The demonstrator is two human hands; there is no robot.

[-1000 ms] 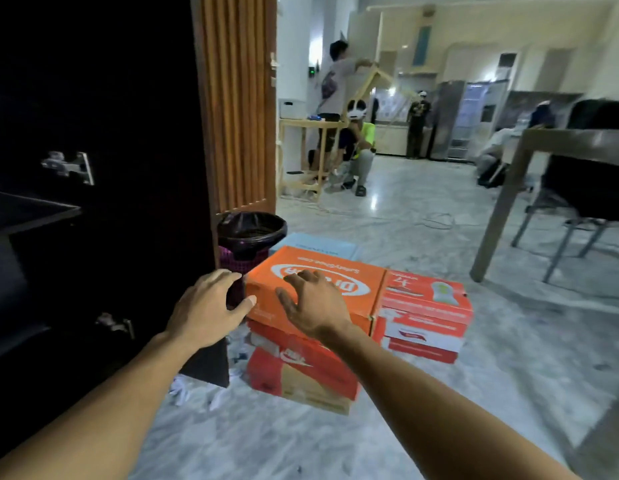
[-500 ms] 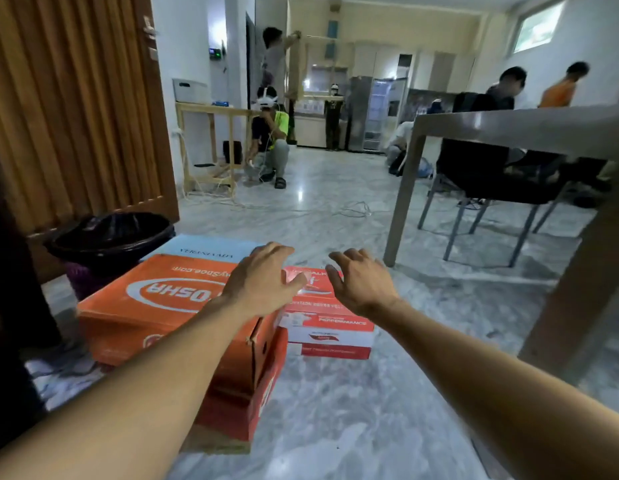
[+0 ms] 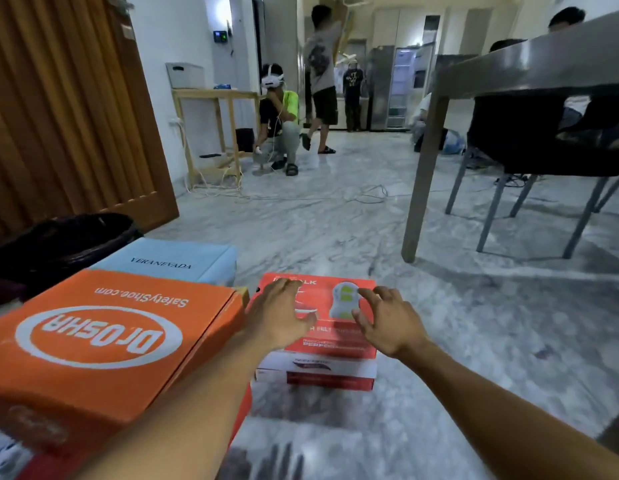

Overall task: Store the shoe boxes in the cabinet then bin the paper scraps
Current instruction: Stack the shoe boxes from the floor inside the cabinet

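Four shoe boxes show on the floor [image 3: 457,341] by the bin [image 3: 58,244]: an orange box [image 3: 103,337] marked "DrOSHA" and "SafetyShoe.com", a blue box [image 3: 176,261] marked "VERANEVADA" partly hidden behind it, and a red box [image 3: 335,337] with blurred print stacked on a white box [image 3: 318,368], with the left hand [image 3: 278,317] and right hand [image 3: 387,323] spread-fingered over the red lid, contact unclear.

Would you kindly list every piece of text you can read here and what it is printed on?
"DrOSHA": orange shoe box lid, upside down.
"SafetyShoe.com": same lid, upside down.
"VERANEVADA": light blue shoe box lid.
"ALK", "R FELT", "PERF": red shoe box lid, fragments only; the rest is blurred or covered.
Print on the white box under it: too blurred to read.
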